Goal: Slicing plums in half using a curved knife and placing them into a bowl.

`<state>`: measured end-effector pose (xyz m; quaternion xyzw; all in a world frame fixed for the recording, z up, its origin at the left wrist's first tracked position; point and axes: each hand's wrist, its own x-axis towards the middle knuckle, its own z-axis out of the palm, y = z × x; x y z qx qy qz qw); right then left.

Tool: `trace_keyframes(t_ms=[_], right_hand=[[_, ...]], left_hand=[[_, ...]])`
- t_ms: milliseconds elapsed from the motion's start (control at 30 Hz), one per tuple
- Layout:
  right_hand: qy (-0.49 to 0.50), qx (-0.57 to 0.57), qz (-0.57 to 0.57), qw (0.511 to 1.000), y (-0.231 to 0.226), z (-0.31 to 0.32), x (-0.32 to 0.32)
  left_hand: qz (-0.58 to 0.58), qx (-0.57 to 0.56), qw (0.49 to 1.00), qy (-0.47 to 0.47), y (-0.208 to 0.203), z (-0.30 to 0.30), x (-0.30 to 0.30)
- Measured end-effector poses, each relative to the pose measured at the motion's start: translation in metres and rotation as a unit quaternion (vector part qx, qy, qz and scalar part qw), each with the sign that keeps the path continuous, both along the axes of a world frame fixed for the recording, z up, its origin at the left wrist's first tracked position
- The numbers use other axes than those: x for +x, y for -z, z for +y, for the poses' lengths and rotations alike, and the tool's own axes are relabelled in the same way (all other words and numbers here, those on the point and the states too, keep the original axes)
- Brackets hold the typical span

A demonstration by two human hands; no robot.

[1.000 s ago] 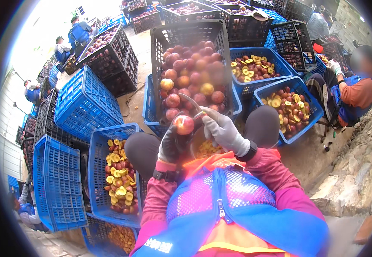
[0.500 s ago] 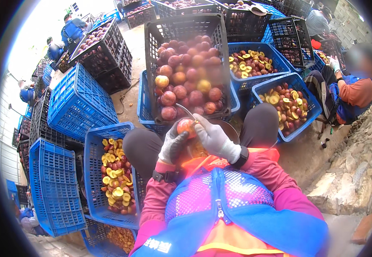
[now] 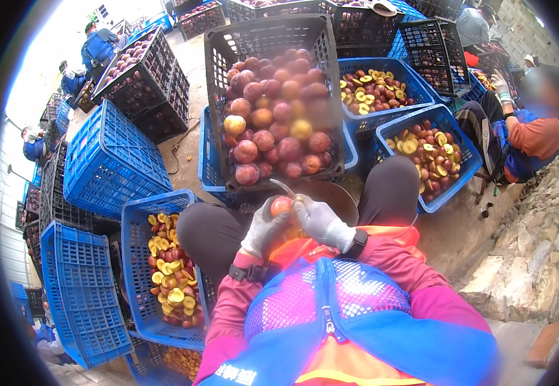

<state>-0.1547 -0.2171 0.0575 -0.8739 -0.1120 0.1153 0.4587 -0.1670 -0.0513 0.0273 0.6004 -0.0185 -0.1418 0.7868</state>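
Above my lap, my gloved left hand (image 3: 265,228) is closed around a red plum (image 3: 281,205). My gloved right hand (image 3: 321,222) grips a knife, whose thin curved blade (image 3: 283,187) points up and left just above the plum. Its handle is mostly hidden in my fingers. Between my knees, partly behind my hands, sits a round bowl (image 3: 340,196); its contents are largely covered. Directly ahead, a black crate (image 3: 215,58) full of whole plums (image 3: 282,112) leans tilted toward me over a blue crate (image 3: 203,154).
At my left a blue crate (image 3: 131,283) holds halved plums (image 3: 173,276), with blue crates (image 3: 115,161) stacked beyond. Two more blue crates of halves (image 3: 437,202) stand right. A seated person (image 3: 530,138) is at far right, near a rough stone edge (image 3: 511,257).
The plum and both hands have come slightly lower and nearer my body. The blade now lies a little above the plum. My view has tilted a little.
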Motion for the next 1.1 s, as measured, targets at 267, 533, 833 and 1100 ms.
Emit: trace_keyframes(t_ms=[267, 533, 833, 1100], right_hand=[[-0.038, 0.029, -0.075, 0.996, 0.001, 0.007, 0.011], [-0.061, -0.255, -0.191, 0.946, 0.007, -0.025, 0.031], [-0.097, 0.151, -0.276, 0.944, -0.046, 0.005, -0.002], [-0.104, 0.043, -0.304, 0.946, -0.036, 0.000, -0.013]], left_hand=[[0.022, -0.065, 0.997, -0.033, -0.012, -0.001, 0.001], [-0.326, 0.473, 0.764, -0.296, -0.066, 0.002, 0.000], [-0.067, -0.200, 0.967, -0.145, -0.089, 0.014, -0.008], [-0.024, -0.268, 0.955, -0.125, -0.075, 0.006, -0.008]])
